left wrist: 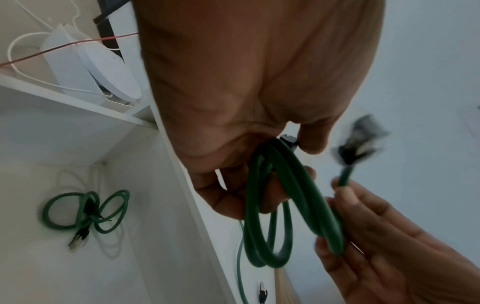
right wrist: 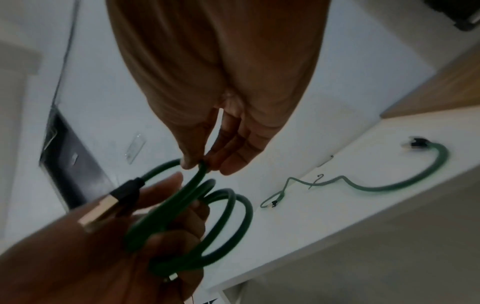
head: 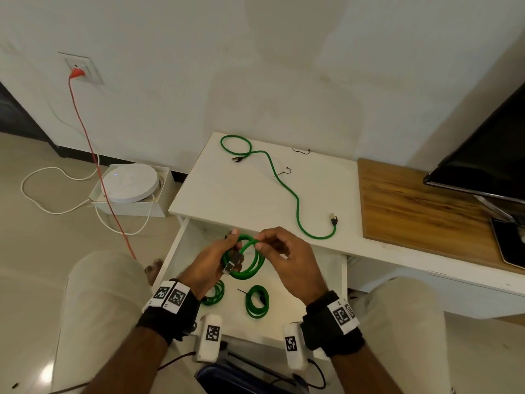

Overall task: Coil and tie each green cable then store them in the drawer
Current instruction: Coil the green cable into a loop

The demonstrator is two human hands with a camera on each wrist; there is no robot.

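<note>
Above the open white drawer my left hand grips a coiled green cable, its loops bunched in the fingers. My right hand pinches the cable's free end near the top of the coil; one plug lies across my left fingers. Two tied green coils lie in the drawer. Another green cable lies uncoiled on the white tabletop, with two black ties near it.
A wooden board and a dark screen stand to the right. On the floor at left sits a white round device in a box, with white cords and a red cable running to a wall socket. My knees flank the drawer.
</note>
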